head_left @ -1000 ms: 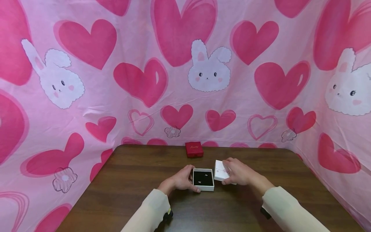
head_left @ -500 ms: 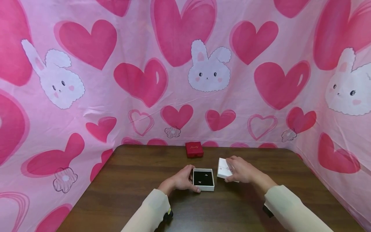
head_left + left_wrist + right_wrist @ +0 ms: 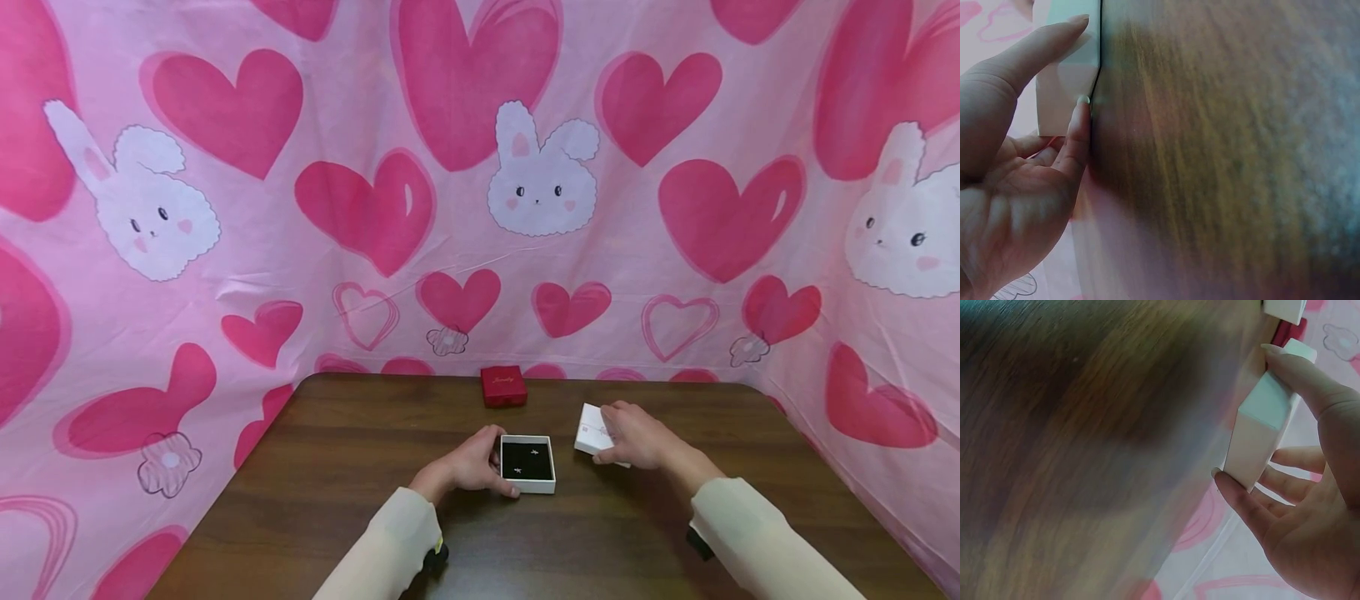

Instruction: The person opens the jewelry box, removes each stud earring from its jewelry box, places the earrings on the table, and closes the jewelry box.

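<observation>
Midway between the table's [image 3: 360, 533] side edges, the left hand [image 3: 474, 462] grips an open white box [image 3: 534, 487], thumb at its near wall; two tiny pieces [image 3: 535, 452] sit on its black pad [image 3: 525, 460]. Toward the far right corner, apart from the box, the right hand [image 3: 639, 435] holds a white lid [image 3: 592, 429]. A red box [image 3: 504, 387] lies by the far edge.

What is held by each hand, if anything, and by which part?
The left hand holds the open box by its left side; the right hand holds the lid by its right side.
</observation>
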Motion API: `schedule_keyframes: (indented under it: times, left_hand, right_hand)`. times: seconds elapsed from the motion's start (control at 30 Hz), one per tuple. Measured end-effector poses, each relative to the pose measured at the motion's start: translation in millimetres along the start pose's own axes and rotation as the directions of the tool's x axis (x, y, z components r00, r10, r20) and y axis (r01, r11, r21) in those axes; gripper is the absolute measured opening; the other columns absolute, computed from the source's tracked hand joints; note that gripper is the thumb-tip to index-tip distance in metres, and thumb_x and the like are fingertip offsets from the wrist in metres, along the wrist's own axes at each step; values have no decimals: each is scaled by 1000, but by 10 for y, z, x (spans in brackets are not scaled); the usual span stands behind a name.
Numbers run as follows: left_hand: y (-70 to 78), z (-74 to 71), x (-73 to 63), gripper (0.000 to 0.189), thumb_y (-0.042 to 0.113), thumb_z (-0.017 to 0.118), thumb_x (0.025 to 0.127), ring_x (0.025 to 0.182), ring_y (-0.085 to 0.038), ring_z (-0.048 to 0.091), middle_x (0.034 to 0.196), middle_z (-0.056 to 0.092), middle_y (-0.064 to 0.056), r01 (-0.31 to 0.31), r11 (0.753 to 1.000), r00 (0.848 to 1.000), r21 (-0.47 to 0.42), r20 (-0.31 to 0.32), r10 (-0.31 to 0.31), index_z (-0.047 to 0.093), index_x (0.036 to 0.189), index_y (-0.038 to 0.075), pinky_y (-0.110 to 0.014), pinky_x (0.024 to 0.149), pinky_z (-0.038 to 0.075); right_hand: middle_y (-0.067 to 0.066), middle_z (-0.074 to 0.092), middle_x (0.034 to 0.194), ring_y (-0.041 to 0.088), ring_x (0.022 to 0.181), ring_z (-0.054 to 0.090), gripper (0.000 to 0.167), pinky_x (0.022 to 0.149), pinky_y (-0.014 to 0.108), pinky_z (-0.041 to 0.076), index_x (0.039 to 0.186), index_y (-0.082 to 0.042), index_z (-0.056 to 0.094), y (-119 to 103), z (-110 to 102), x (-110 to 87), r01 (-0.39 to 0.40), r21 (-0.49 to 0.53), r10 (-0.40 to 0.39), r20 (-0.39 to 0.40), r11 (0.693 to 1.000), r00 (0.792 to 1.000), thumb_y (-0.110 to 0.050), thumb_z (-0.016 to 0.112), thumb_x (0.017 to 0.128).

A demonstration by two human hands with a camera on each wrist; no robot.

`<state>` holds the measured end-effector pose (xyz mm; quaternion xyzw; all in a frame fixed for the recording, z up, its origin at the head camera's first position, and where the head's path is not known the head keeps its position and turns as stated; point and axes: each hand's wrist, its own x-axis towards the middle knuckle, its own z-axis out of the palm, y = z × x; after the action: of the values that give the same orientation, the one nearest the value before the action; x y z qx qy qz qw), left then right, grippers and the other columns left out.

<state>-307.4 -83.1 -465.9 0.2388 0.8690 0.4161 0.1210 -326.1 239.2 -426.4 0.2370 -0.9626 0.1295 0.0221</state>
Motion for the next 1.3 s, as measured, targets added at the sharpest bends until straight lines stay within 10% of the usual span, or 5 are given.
schedule_keyframes:
  times: [0.47,1.3]
  left_hand:
    - [-2,18,2,73,12,95,71,91,-18,52,105,49,-6,-8,1000,1000,-3,-8,8,48,125,1,-29,80,48]
    - [-29,16,17,75,14,94,71,93,-17,54,107,49,-4,20,1000,1000,-11,1,-20,47,128,4,-29,83,49]
  right_hand:
    - [11,60,103,28,93,58,66,83,49,50,112,-2,61,174,36,-26,3,-15,-3,-16,1000,1000,-42,91,70]
    - [17,61,112,33,100,57,82,92,58,49,129,6,57,369,86,-63,-126,-24,127,47,992,991,-44,89,73]
